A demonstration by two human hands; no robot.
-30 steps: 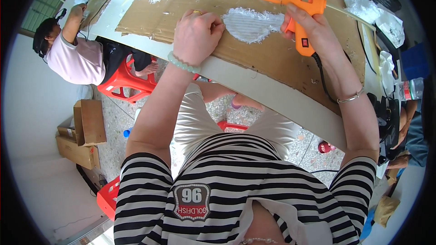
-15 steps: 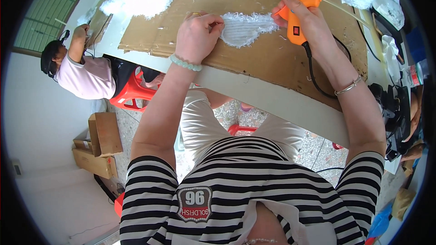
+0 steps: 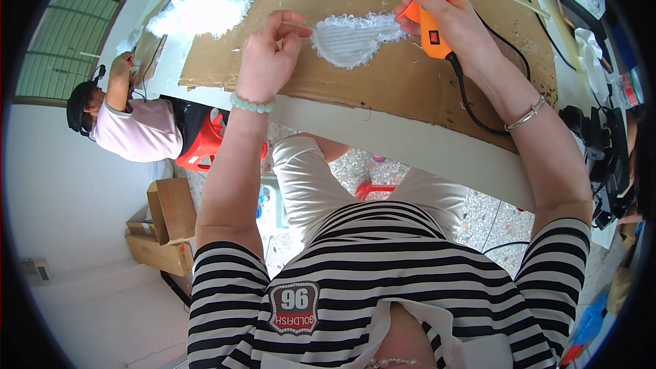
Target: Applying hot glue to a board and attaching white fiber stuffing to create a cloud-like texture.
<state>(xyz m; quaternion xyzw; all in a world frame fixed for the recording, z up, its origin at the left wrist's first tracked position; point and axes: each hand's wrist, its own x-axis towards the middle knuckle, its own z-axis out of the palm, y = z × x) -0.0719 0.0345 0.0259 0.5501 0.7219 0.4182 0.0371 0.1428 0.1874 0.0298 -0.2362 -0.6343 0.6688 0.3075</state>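
My left hand (image 3: 268, 58) has just loosened, fingers parted beside the fluffy white piece (image 3: 350, 39), so that edge looks free on the cardboard (image 3: 396, 85). Right hand (image 3: 456, 26) still grips the orange glue gun (image 3: 430, 24).

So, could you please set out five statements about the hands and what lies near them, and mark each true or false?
1. The right hand holds an orange glue gun. True.
2. The left hand grips the glue gun too. False: its fingers are by the left end of the fuzzy white piece.
3. The fuzzy white piece lies on brown cardboard. True.
4. The right wrist is bare. False: it wears a metal bangle.
5. A black cable runs from the glue gun's handle. True.
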